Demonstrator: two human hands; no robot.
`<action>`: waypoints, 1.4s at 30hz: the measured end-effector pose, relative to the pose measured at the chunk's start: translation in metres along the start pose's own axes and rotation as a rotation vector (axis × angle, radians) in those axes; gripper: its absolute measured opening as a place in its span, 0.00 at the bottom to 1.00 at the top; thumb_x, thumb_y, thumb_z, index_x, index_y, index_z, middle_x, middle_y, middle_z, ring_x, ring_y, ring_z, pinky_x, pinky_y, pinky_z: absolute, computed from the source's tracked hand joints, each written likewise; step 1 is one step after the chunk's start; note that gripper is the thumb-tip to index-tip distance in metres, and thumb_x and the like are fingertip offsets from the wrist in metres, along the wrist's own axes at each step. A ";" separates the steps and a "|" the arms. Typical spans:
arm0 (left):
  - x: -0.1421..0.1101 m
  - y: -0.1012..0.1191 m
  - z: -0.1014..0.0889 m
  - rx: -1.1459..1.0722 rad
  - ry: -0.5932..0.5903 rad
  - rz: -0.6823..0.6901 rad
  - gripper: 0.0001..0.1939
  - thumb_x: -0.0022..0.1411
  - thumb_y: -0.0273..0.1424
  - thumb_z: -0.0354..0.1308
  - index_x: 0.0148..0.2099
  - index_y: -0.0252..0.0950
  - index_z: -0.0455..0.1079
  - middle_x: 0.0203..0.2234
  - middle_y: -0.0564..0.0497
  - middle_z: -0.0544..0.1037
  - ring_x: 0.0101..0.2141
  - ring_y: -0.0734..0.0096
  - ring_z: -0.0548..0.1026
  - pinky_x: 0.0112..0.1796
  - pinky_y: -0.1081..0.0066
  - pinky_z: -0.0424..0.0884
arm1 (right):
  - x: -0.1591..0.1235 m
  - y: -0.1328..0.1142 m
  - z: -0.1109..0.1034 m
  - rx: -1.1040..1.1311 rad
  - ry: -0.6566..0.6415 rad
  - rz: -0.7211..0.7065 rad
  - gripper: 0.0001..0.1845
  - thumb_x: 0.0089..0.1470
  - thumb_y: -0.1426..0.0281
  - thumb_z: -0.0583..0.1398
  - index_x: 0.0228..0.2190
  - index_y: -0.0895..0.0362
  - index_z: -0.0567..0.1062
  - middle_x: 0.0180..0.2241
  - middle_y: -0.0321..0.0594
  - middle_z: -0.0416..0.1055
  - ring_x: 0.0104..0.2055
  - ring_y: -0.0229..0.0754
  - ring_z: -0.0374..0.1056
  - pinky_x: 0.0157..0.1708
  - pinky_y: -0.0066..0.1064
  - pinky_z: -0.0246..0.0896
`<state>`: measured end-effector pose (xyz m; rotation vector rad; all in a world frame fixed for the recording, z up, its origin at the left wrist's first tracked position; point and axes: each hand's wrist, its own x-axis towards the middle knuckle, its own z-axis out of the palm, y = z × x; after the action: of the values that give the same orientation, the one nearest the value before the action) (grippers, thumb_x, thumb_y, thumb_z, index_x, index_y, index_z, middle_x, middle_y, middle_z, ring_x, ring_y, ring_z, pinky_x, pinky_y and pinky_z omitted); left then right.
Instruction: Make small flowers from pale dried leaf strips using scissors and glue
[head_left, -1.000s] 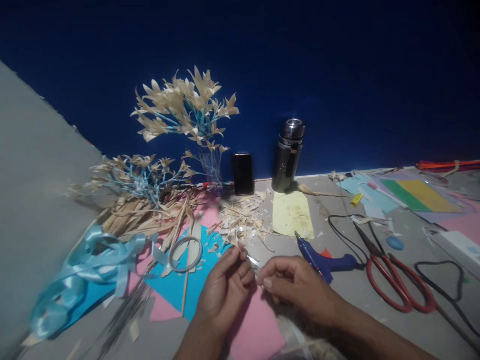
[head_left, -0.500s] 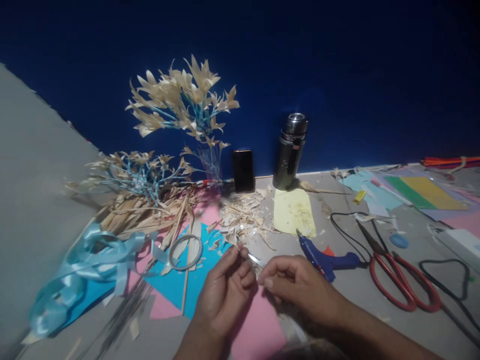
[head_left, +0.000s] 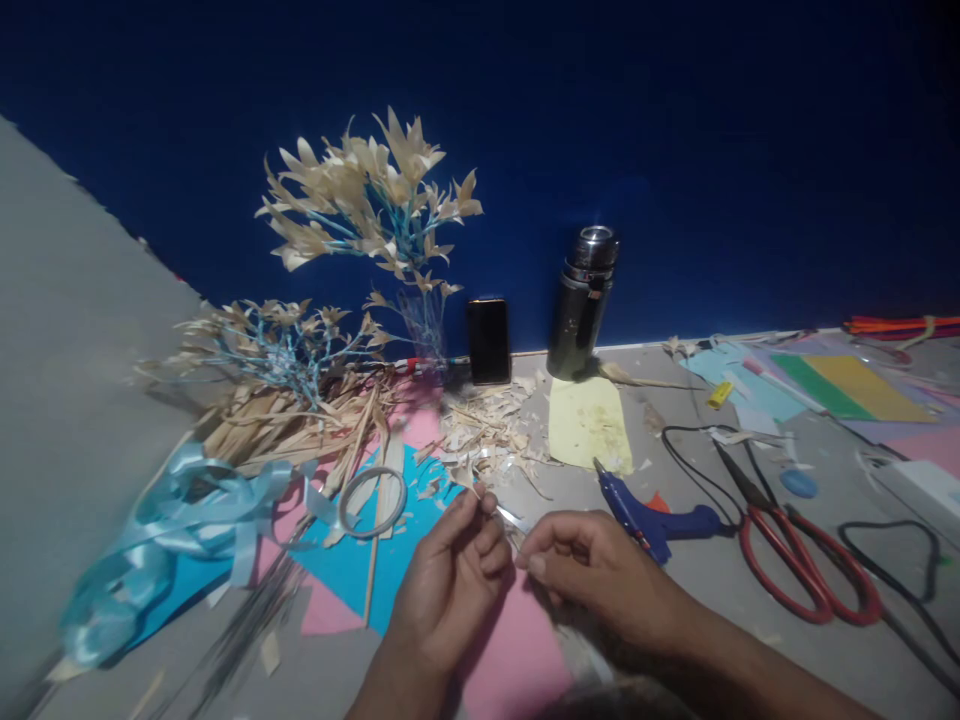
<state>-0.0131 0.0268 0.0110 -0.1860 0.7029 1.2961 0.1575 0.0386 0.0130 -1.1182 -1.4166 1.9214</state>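
Note:
My left hand (head_left: 454, 570) is closed, palm up, with thumb and fingertips pinched on a small dried-husk flower (head_left: 471, 478) whose pale tip pokes up above them. My right hand (head_left: 600, 575) is closed too, thumb against forefinger on what looks like a thin stem (head_left: 516, 545) running between the hands. A shiny narrow strip (head_left: 511, 517) shows in the gap; whether it is held or lies behind, I cannot tell. Under my hands is a pink sheet (head_left: 517, 650). A blue glue gun (head_left: 645, 515) lies just beyond my right hand.
Husk flowers on blue stems (head_left: 405, 200) stand at the back, near a phone (head_left: 489, 342) and a flask (head_left: 585, 305). Husk scraps (head_left: 491, 425), a tape roll (head_left: 373, 502), blue ribbon (head_left: 202, 540) and wires (head_left: 247, 630) lie leftward. Red-handled scissors (head_left: 795, 560) lie right.
The view has shifted slightly, and the shiny strip between my hands shows more. Both hands keep nearly the same pose and place.

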 end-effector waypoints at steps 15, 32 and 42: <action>0.000 -0.001 0.000 -0.011 0.009 0.010 0.04 0.69 0.21 0.54 0.41 0.31 0.69 0.27 0.52 0.72 0.18 0.82 0.61 0.17 0.80 0.59 | 0.000 0.001 0.001 -0.016 0.022 -0.015 0.13 0.55 0.62 0.64 0.32 0.61 0.78 0.21 0.33 0.68 0.23 0.34 0.59 0.24 0.26 0.51; 0.000 -0.001 -0.001 0.028 -0.032 0.004 0.03 0.64 0.21 0.60 0.40 0.32 0.70 0.28 0.54 0.72 0.18 0.84 0.60 0.17 0.81 0.59 | 0.001 0.006 0.001 -0.004 0.020 -0.036 0.13 0.56 0.61 0.64 0.33 0.60 0.78 0.21 0.33 0.67 0.24 0.34 0.59 0.25 0.26 0.51; 0.001 0.004 -0.001 0.071 -0.013 0.076 0.04 0.66 0.21 0.57 0.37 0.31 0.69 0.27 0.53 0.71 0.19 0.83 0.61 0.18 0.81 0.60 | -0.001 0.001 0.003 -0.054 0.007 -0.037 0.12 0.56 0.62 0.62 0.32 0.61 0.76 0.22 0.34 0.67 0.25 0.35 0.59 0.25 0.26 0.53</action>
<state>-0.0168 0.0280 0.0101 -0.0942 0.7500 1.3412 0.1556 0.0358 0.0128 -1.1141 -1.4828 1.8624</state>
